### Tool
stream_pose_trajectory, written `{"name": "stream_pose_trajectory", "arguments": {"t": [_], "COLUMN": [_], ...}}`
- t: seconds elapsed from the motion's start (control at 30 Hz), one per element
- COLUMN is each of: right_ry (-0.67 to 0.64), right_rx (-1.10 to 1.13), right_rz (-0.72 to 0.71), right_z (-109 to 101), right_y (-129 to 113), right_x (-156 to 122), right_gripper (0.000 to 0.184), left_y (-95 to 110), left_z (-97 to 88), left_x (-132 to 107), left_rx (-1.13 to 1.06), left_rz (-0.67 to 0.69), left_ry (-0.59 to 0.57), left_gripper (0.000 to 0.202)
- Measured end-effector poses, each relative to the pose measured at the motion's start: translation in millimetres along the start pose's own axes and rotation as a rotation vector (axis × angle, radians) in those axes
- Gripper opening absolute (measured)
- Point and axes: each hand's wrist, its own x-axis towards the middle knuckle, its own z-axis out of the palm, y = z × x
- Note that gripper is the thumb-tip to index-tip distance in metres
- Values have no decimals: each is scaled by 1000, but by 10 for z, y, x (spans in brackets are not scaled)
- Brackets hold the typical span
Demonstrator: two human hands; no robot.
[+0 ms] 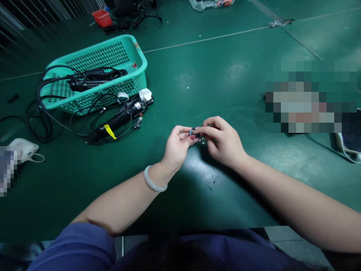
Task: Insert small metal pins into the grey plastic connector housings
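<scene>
Apparently midway, we pinch a small dark-and-pale part (pixel 192 132) in our left hand (pixel 176 147) above the smooth green tabletop (pixel 175 101); our right hand (pixel 224 142), fingers curled, works against it, grip unclear. Handling looks unfinished, the part not yet set down.

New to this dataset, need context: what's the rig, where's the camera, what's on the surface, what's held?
No machine here: a person works bare-handed. The single picture comes from a camera worn on their head, looking forward and down.

The left hand, below which the wrist wears a pale bangle, pinches a small dark part. The fingers of the right hand meet it there; the part is too small to identify.

On the green surface, to the left, stands a turquoise basket holding black, cabled items. Another black device with a yellow tag lies in front. Farther back is a red container. Pixelated patches hide some details.
</scene>
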Motion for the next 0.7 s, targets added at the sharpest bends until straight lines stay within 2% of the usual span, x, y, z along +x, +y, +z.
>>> {"name": "stream_pose_trajectory", "arguments": {"t": [0.27,0.37,0.47,0.57,0.7], "right_ry": [-40,1,40,-70,-228], "right_rx": [-11,-9,-22,-80,-180], "right_rz": [27,49,134,234,270], "right_z": [-13,-37,-45,-13,46], "right_y": [4,-16,-6,58,132], "right_x": [-3,6,17,9,-25], "right_gripper": [31,30,27,18,13], "left_y": [-7,-1,18,41,62], "left_z": [-4,-2,3,9,21], "left_x": [5,1,-2,3,11], "left_rx": [13,18,18,-7,-11], "left_rz": [-7,-6,1,26,29], "left_ry": [-2,-3,15,94,160], "left_gripper": [27,24,18,12,10]}}
